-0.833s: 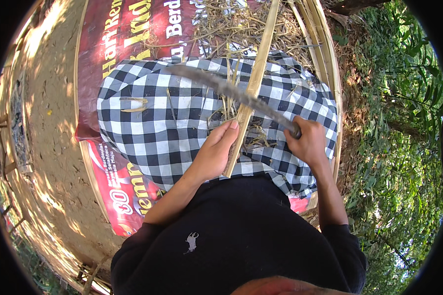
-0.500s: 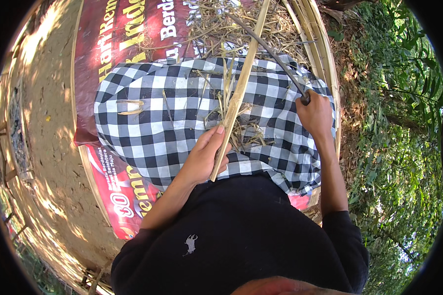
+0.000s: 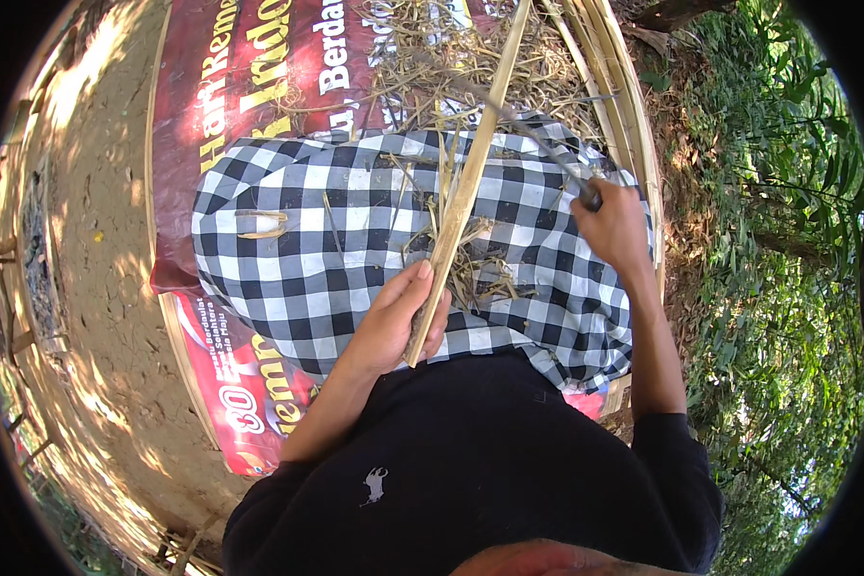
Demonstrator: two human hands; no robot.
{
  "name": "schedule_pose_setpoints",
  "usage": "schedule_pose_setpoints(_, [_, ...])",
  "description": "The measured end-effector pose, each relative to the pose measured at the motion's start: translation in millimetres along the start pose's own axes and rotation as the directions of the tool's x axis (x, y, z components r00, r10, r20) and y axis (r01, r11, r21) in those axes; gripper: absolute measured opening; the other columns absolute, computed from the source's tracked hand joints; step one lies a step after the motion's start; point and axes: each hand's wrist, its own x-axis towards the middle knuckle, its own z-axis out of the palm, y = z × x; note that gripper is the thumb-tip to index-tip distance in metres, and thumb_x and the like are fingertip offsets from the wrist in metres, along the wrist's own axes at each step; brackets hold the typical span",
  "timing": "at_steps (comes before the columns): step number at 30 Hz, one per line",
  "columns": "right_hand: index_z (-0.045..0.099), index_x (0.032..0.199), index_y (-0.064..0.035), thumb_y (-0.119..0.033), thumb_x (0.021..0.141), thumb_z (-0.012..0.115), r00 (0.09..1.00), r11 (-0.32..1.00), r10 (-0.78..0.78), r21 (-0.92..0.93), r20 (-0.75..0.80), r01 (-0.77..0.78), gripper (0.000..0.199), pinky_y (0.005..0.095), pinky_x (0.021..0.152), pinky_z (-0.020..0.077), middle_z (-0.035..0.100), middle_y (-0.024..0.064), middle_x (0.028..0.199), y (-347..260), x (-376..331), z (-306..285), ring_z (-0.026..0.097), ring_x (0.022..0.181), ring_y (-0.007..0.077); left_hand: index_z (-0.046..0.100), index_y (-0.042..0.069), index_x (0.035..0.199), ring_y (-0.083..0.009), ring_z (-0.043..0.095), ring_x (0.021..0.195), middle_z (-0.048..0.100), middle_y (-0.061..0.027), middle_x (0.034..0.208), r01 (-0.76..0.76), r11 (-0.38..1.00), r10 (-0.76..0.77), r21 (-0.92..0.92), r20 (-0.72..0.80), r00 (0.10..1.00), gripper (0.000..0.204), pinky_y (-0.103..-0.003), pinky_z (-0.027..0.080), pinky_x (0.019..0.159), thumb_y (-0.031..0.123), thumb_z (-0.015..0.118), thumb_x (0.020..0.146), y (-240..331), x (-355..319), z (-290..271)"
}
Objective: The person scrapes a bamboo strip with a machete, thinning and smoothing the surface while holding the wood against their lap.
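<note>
A long pale bamboo strip (image 3: 468, 178) slants up and away from my left hand (image 3: 398, 315). My left thumb and fingers close around its near end, close to my waist. On the right, my right hand (image 3: 611, 227) is wrapped round the dark handle of a long knife (image 3: 545, 146). Its thin blade points up and to the left, and crosses the strip near the far part; whether they touch I cannot tell. Motion blurs the blade. Beneath both hands a black-and-white checked cloth (image 3: 293, 197) covers my lap, with bamboo shavings (image 3: 480, 274) lying on it.
A red printed banner sheet (image 3: 187, 125) lies under the cloth. Beyond my lap is a heap of shavings (image 3: 442, 67). Several long bamboo strips (image 3: 610, 82) lie along the right edge. Bare earth (image 3: 110, 288) is on the left, green plants (image 3: 778, 278) on the right.
The whole view has shifted slightly, so the lap and banner appear lower. My right hand has tilted the knife a little, and its blade is now blurred. Both grips stay the same.
</note>
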Motion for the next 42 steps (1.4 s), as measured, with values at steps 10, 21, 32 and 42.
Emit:
schedule_pose_setpoints(10, [0.069,0.081,-0.007,-0.023,0.073,0.073,0.908,0.905,-0.413,-0.078,0.068,0.417,0.018,0.0495,0.067,0.0527,0.065,0.0178,0.065,12,-1,34,0.065,0.066,0.0405,0.043,-0.001,0.129,-0.009,0.04,0.03,0.04,0.0001,0.065,0.08,0.996,-0.075,-0.029,0.12,0.99,0.04,-0.025,0.039,0.026,0.031,0.028,0.111,1,-6,10])
schedule_pose_setpoints(21, [0.062,0.077,-0.0062,-0.022,0.074,0.072,0.913,0.892,-0.405,-0.202,0.043,0.405,0.019,0.048,0.063,0.0512,0.065,0.0149,0.066,-15,-16,7,0.064,0.064,0.0382,0.044,0.002,0.118,-0.0041,0.031,0.03,0.036,0.0041,0.063,0.178,0.822,0.01,-0.541,0.326,0.945,0.031,-0.022,0.032,0.022,0.026,0.025,0.112,1,-6,-12])
schedule_pose_setpoints(32, [0.07,0.083,-0.0061,-0.022,0.079,0.068,0.98,0.954,-0.112,-0.293,-0.163,0.06,0.017,0.0531,0.07,0.0543,0.067,0.023,0.073,23,47,-8,0.067,0.072,0.0435,0.044,0.003,0.119,-0.0049,0.033,0.03,0.036,0.0045,0.063,0.207,0.818,-0.003,-0.537,0.355,0.935,0.031,-0.022,0.033,0.023,0.026,0.025,0.112,-9,-19,-9])
schedule_pose_setpoints(42, [0.068,0.082,-0.0031,-0.026,0.082,0.069,0.995,0.981,-0.022,-0.196,-0.101,0.001,0.023,0.0507,0.067,0.0515,0.066,0.0218,0.071,19,-12,2,0.065,0.071,0.0426,0.052,0.002,0.112,-0.0128,0.06,0.059,0.062,-0.0075,0.074,0.138,0.882,-0.127,0.451,-0.054,0.99,0.035,-0.027,0.05,0.057,0.036,0.046,0.107,11,0,-37])
